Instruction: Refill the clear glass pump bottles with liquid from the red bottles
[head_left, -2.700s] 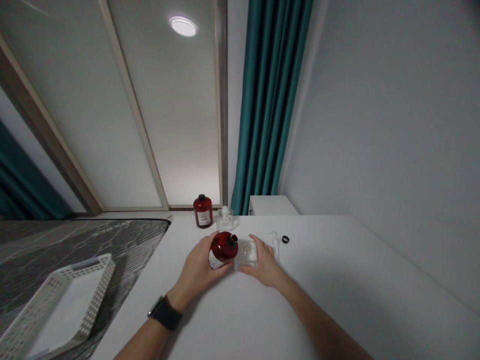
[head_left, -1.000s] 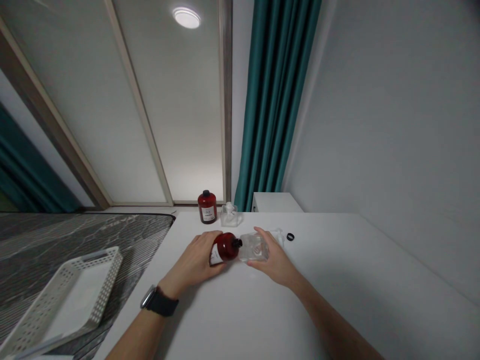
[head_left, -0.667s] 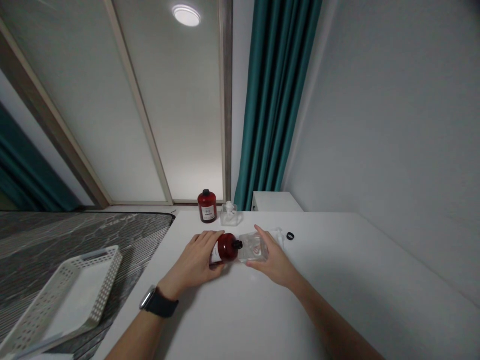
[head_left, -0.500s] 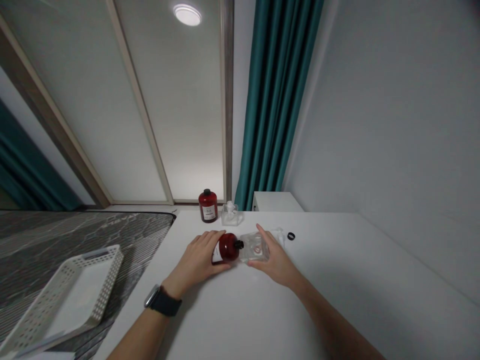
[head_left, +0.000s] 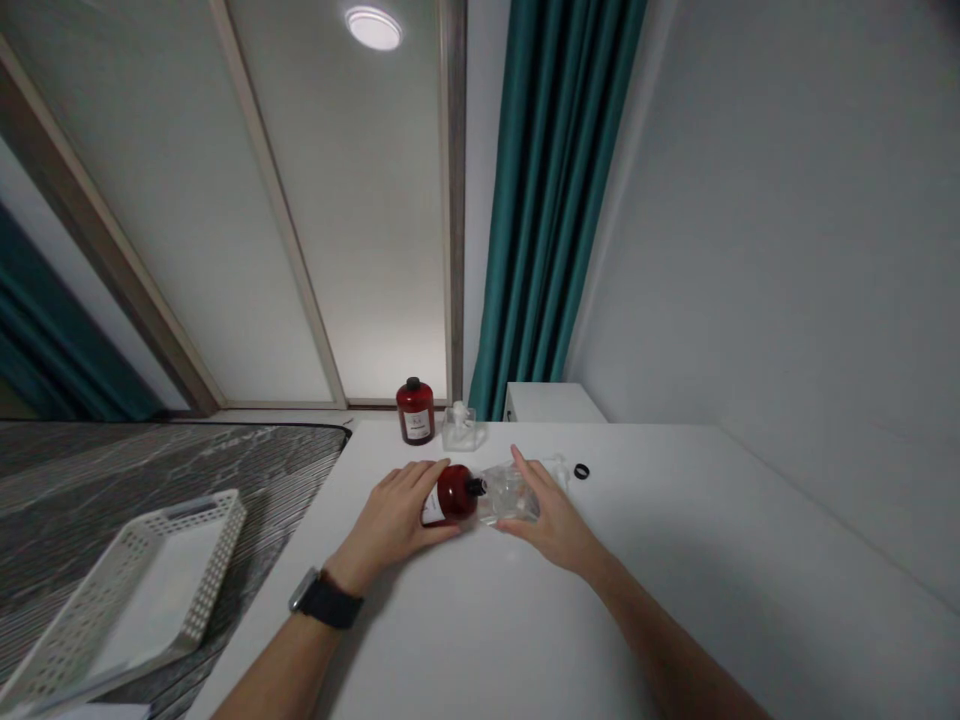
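Observation:
My left hand [head_left: 401, 515] is wrapped round a dark red bottle [head_left: 455, 493] with a white label. The bottle lies tipped over, its black neck [head_left: 476, 487] pointing right. Facing it is a clear, square-sided bottle [head_left: 501, 495], gripped between the thumb and fingers of my right hand [head_left: 551, 520]. The two mouths are very close; whether they touch I cannot tell. Behind my right fingers some clear material [head_left: 556, 468] shows, partly hidden. A small black ring [head_left: 582, 471] lies to the right on the white table [head_left: 480, 630].
At the table's far edge stand another red bottle [head_left: 416, 412] with a black cap and a clear square bottle [head_left: 459, 430] with a white top. A white perforated basket [head_left: 199, 580] is at the lower left, beside the table. A white cabinet [head_left: 555, 402] stands beyond it.
The clear bottle has turned slightly in my right hand, and its rim now shows beside the red bottle's black neck. Both hands stay almost in place.

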